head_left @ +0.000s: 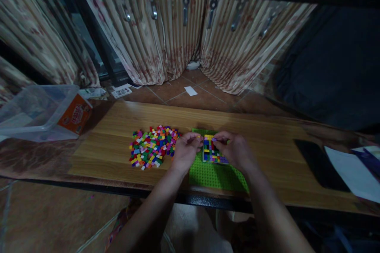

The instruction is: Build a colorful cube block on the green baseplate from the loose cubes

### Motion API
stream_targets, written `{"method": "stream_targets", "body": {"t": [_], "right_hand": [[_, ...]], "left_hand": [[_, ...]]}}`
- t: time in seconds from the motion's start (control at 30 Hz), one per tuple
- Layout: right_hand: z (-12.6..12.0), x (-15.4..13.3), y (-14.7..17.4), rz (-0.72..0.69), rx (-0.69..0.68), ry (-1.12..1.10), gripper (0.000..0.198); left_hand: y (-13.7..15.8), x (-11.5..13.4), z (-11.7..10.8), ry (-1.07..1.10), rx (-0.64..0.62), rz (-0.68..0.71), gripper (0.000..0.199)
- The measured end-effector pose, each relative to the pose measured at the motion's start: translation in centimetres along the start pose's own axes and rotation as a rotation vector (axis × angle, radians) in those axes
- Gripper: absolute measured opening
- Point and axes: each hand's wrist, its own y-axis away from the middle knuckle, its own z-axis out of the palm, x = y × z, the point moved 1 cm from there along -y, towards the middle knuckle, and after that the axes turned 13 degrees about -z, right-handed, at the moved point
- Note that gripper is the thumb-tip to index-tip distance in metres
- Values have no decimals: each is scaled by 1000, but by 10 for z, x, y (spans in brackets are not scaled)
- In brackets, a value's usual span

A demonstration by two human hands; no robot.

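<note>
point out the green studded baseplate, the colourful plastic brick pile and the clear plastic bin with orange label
Green studded baseplate (208, 178): head view, bare near part.
Colourful plastic brick pile (152, 146): head view, middle of the pile.
Clear plastic bin with orange label (38, 134): head view, near wall below the rim.

Dim light; shadow across green baseplate (204, 180); edges stretched.

Free tabletop (282, 142) right of baseplate (213, 177), brick pile (154, 146) left, seemingly flat black slab (320, 164) beyond

Reaches over a toy-brick mosaic (209, 152) with right hand (234, 149); holds left hand (187, 151) beside it, above a green studded baseplate (208, 176), near heaped multicoloured bricks (152, 146) on a wood-grain tabletop (276, 146).
</note>
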Motion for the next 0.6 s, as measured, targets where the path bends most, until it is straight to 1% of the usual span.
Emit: {"method": "stream_targets", "body": {"t": [0.1, 0.27, 0.47, 0.6], "right_hand": [[2, -1, 0, 35, -2, 65, 10], [3, -6, -1, 27, -18, 85, 12], [3, -4, -2, 0, -19, 11, 11], [0, 1, -2, -42, -32, -114, 12]], "left_hand": [[2, 1, 1, -23, -7, -1, 9], [3, 2, 2, -61, 9, 10, 8], [1, -1, 1, -86, -1, 33, 10], [0, -2, 0, -82, 0, 28, 10]]}}
